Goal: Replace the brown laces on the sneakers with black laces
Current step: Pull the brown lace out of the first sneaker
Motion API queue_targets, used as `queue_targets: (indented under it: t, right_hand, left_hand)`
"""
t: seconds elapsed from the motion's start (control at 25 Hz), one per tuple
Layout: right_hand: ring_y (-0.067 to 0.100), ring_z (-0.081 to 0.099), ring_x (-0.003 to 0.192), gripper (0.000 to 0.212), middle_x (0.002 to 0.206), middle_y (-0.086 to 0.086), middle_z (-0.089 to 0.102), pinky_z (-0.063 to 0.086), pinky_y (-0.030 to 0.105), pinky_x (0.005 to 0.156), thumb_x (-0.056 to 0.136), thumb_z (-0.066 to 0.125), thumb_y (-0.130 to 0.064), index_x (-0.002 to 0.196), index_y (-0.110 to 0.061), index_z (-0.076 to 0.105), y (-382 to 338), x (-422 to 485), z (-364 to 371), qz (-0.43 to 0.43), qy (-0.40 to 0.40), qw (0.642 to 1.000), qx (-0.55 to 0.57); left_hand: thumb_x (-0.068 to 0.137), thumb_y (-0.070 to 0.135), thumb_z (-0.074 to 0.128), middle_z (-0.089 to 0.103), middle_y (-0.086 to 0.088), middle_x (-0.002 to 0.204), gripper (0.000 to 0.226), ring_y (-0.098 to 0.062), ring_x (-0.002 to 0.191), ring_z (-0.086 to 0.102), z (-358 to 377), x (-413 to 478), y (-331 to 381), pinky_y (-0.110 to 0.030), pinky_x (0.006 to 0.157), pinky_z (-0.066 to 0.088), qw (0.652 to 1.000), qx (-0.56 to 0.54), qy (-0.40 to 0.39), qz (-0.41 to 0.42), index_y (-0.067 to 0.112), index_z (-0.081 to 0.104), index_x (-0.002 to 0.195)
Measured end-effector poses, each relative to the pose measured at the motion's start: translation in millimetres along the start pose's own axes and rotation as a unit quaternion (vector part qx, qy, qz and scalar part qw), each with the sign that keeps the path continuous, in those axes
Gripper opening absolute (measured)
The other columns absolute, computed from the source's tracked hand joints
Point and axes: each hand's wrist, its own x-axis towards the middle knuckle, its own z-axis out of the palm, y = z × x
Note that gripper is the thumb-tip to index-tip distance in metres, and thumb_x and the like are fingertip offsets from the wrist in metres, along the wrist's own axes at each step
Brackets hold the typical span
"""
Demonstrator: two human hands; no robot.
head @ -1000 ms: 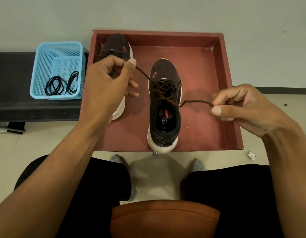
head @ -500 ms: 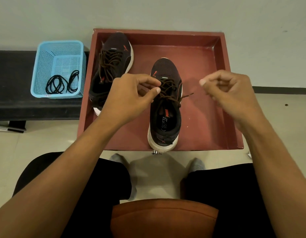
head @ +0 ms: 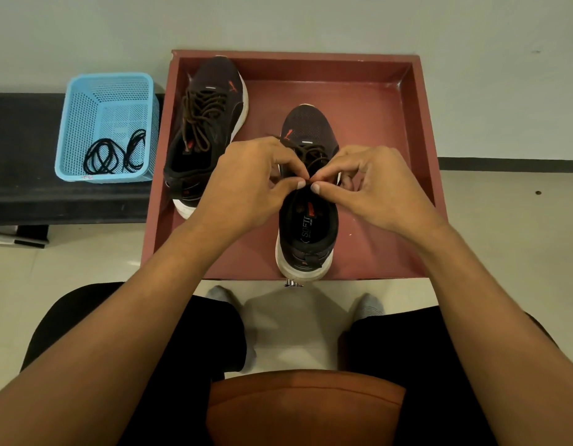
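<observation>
Both hands met over the nearer dark mesh sneaker in the shallow red wooden tray. The left hand and right hand each pinched thumb to forefinger on its brown lace near the tongue. The second laced sneaker stood behind and left. Black laces lay coiled in the light-blue perforated plastic basket beside the tray.
</observation>
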Motion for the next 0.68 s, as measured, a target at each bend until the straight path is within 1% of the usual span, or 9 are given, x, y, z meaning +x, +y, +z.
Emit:
queue_targets:
  t: [0.12,0.2,0.28,0.32,0.4,0.44,0.52,0.6,0.68]
  right_hand:
    - [0.021,0.060,0.065,0.003,0.088,-0.008,0.070,0.052,0.033,0.064,0.090,0.081,-0.026,0.093,-0.026,0.081,-0.2,-0.5,-0.6,0.012,0.008,1.000,0.024]
    - [0.027,0.063,0.070,0.003,0.087,-0.006,0.070,0.055,0.036,0.067,0.090,0.079,-0.020,0.088,-0.023,0.079,2.7,-1.5,-5.0,0.038,0.018,0.998,0.039]
    - [0.028,0.066,0.074,0.006,0.086,-0.002,0.073,0.058,0.041,0.073,0.088,0.077,-0.019,0.086,-0.024,0.076,6.3,-2.3,-8.9,0.061,0.015,0.997,0.036]
    - [0.028,0.066,0.074,0.007,0.084,-0.004,0.073,0.059,0.041,0.074,0.088,0.077,-0.020,0.087,-0.026,0.074,6.7,-2.6,-9.4,0.065,0.012,0.997,0.035]
    - [0.025,0.065,0.071,0.009,0.080,-0.014,0.071,0.057,0.033,0.070,0.088,0.078,-0.020,0.092,-0.027,0.073,3.0,-3.4,-7.7,0.045,0.008,0.998,0.039]
    - [0.023,0.064,0.068,0.012,0.081,-0.017,0.069,0.055,0.030,0.067,0.088,0.080,-0.021,0.096,-0.026,0.074,0.5,-3.4,-6.0,0.026,0.009,0.999,0.035]
    - [0.018,0.060,0.064,0.014,0.089,-0.013,0.067,0.055,0.031,0.065,0.087,0.083,-0.023,0.100,-0.024,0.077,-1.7,-2.8,-3.3,-0.002,0.015,1.000,0.015]
    - [0.016,0.057,0.062,0.009,0.089,-0.013,0.066,0.054,0.032,0.063,0.088,0.083,-0.022,0.096,-0.022,0.079,0.1,-2.4,-3.5,0.000,0.022,1.000,0.017]
    - [0.013,0.054,0.062,0.006,0.087,-0.013,0.064,0.051,0.028,0.062,0.089,0.081,-0.019,0.093,-0.022,0.079,2.4,-2.6,-5.6,0.015,0.016,0.999,0.048]
  left_hand:
    - [0.094,0.024,0.076,0.066,0.012,0.106,0.004,-0.009,0.087,0.067,0.6,0.6,-0.8,-0.033,0.081,0.058,1.000,-0.001,-0.002,-0.017,0.028,0.075,0.096]
    - [0.097,0.022,0.070,0.064,0.010,0.106,0.002,-0.010,0.086,0.066,-0.6,-1.4,-4.0,-0.030,0.079,0.056,0.999,-0.006,-0.010,-0.030,0.024,0.070,0.098]
    - [0.099,0.023,0.066,0.062,0.009,0.106,0.002,-0.010,0.086,0.066,-2.0,-3.8,-5.3,-0.027,0.076,0.054,0.999,-0.013,-0.021,-0.036,0.021,0.065,0.100]
    - [0.099,0.024,0.065,0.062,0.008,0.105,0.004,-0.010,0.085,0.066,-2.2,-4.5,-5.1,-0.028,0.075,0.054,0.999,-0.020,-0.022,-0.035,0.021,0.064,0.100]
    - [0.096,0.027,0.069,0.063,0.008,0.104,0.011,-0.009,0.080,0.066,-2.5,-4.8,-3.1,-0.031,0.077,0.055,0.999,-0.028,-0.021,-0.014,0.021,0.066,0.106]
    - [0.095,0.029,0.072,0.063,0.008,0.105,0.017,-0.009,0.078,0.066,-2.7,-4.5,-1.8,-0.033,0.078,0.056,1.000,-0.020,-0.022,0.002,0.024,0.068,0.110]
    - [0.092,0.032,0.077,0.063,0.008,0.107,0.020,-0.007,0.079,0.066,-3.2,-3.3,-1.4,-0.038,0.080,0.059,1.000,-0.002,-0.021,0.015,0.030,0.074,0.112]
    - [0.091,0.030,0.079,0.065,0.010,0.106,0.014,-0.005,0.082,0.066,-5.7,-2.1,-0.9,-0.035,0.081,0.059,1.000,-0.013,-0.011,0.004,0.030,0.077,0.105]
    - [0.092,0.027,0.079,0.066,0.011,0.105,0.009,-0.004,0.084,0.066,-7.4,-2.1,-0.1,-0.029,0.080,0.058,0.999,-0.029,-0.010,-0.009,0.028,0.078,0.101]
